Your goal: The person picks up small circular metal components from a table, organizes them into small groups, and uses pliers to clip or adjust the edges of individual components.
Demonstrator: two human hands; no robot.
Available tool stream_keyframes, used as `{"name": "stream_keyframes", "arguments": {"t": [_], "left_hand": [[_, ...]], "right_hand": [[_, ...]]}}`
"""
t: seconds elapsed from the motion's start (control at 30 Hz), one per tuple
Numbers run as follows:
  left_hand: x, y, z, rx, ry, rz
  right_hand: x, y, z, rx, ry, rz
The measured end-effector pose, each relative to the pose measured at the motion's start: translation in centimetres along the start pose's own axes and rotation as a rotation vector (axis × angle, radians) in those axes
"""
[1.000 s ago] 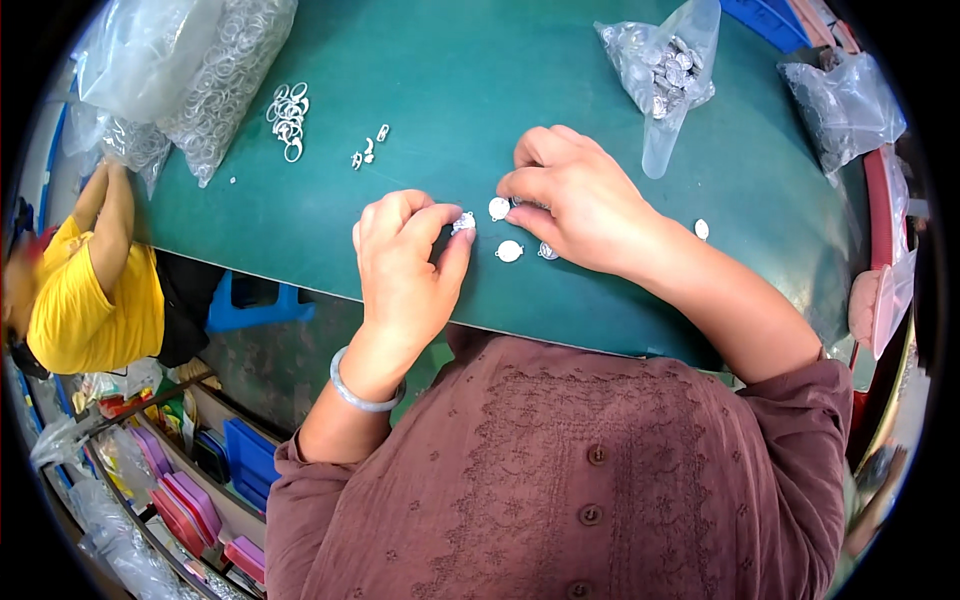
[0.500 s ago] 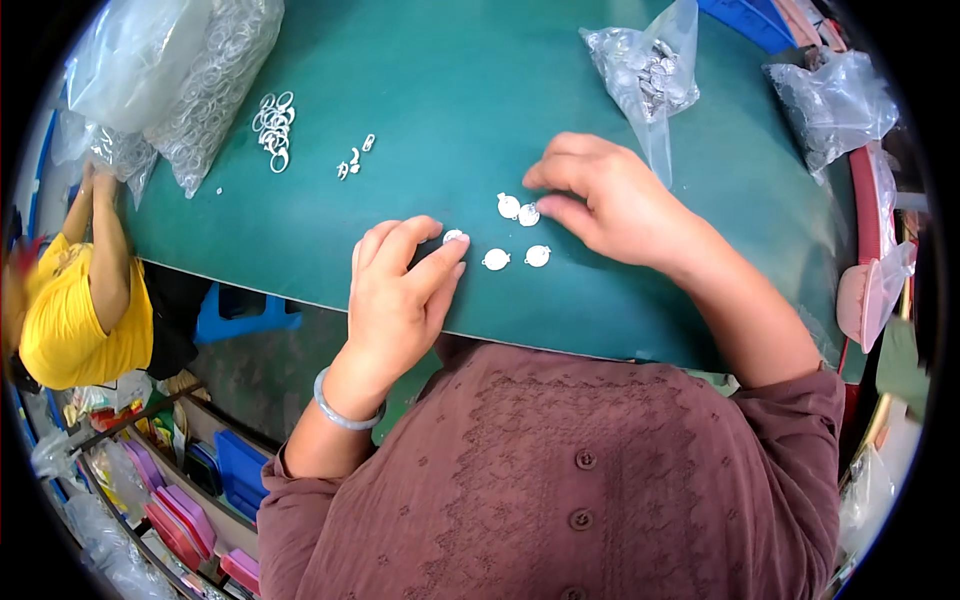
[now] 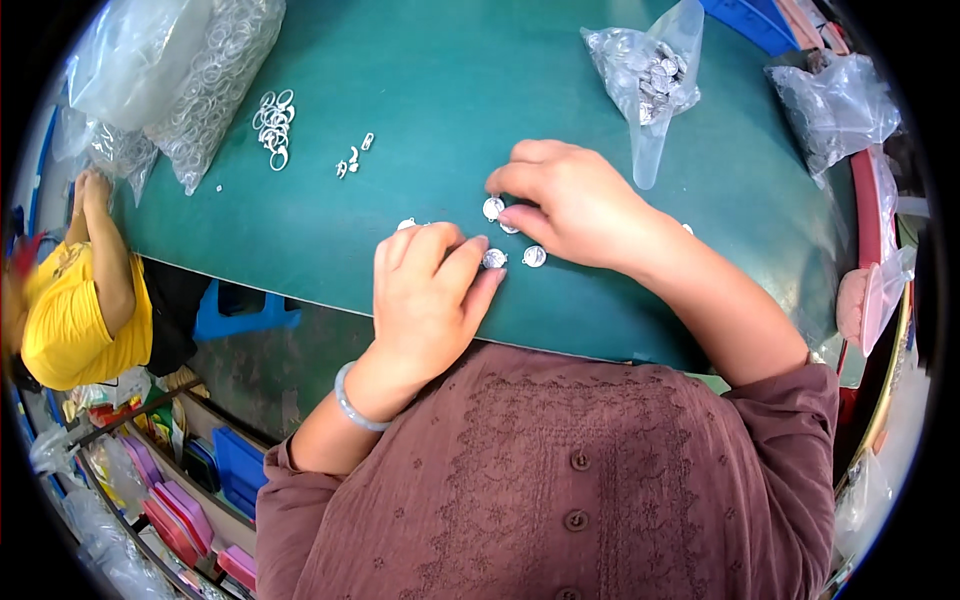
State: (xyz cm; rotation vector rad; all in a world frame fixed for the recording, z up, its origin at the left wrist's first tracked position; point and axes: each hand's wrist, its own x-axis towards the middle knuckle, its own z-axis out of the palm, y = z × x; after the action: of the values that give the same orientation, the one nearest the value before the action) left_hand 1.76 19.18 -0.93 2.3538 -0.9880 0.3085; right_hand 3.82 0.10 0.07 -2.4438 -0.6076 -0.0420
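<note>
Several small round silvery charms with tiny loops lie on the green table before me. My left hand point(image 3: 425, 280), a pale bangle on its wrist, has thumb and forefinger closed about one round charm point(image 3: 494, 258). Another charm point(image 3: 406, 224) shows partly beyond its knuckles. My right hand point(image 3: 580, 200) is bent over the charms with thumb and forefinger apart. Its thumb touches a charm that is mostly covered, and a second charm point(image 3: 493, 208) lies under the forefinger. Just right of the left fingertips rests a loose charm point(image 3: 534, 256).
Metal rings point(image 3: 273, 128) and small metal clasps point(image 3: 354, 160) lie farther left. A big clear bag of rings point(image 3: 215, 100) stands far left, a bag of charms point(image 3: 660, 85) far right. A person in yellow point(image 3: 85, 310) sits at left near a blue stool point(image 3: 240, 315).
My left hand has moved right to another charm, and a charm now shows beyond its knuckles. My right hand has shifted left over the upper charms.
</note>
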Motion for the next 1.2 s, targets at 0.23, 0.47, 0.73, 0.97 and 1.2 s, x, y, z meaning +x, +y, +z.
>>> {"name": "stream_keyframes", "arguments": {"t": [0.23, 0.47, 0.73, 0.97, 1.2], "left_hand": [[-0.9, -1.2, -0.8, 0.085, 0.080, -0.079], [-2.5, -1.6, -1.9, 0.088, 0.143, -0.142], [-3.5, -2.0, -1.7, 0.051, 0.190, -0.162], [-4.3, -2.0, -1.9, 0.027, 0.192, -0.126], [-4.7, -1.6, -2.0, 0.072, 0.113, -0.082]], "right_hand": [[0.9, -1.0, 1.6, -0.018, -0.017, -0.071], [-0.2, 0.1, -1.1, 0.066, 0.023, 0.016], [-0.6, -1.3, 0.8, 0.024, 0.006, -0.040], [-0.5, -3.0, 2.0, 0.058, -0.006, -0.092], [-3.8, -1.9, -1.2, -0.023, -0.024, 0.043]]}}
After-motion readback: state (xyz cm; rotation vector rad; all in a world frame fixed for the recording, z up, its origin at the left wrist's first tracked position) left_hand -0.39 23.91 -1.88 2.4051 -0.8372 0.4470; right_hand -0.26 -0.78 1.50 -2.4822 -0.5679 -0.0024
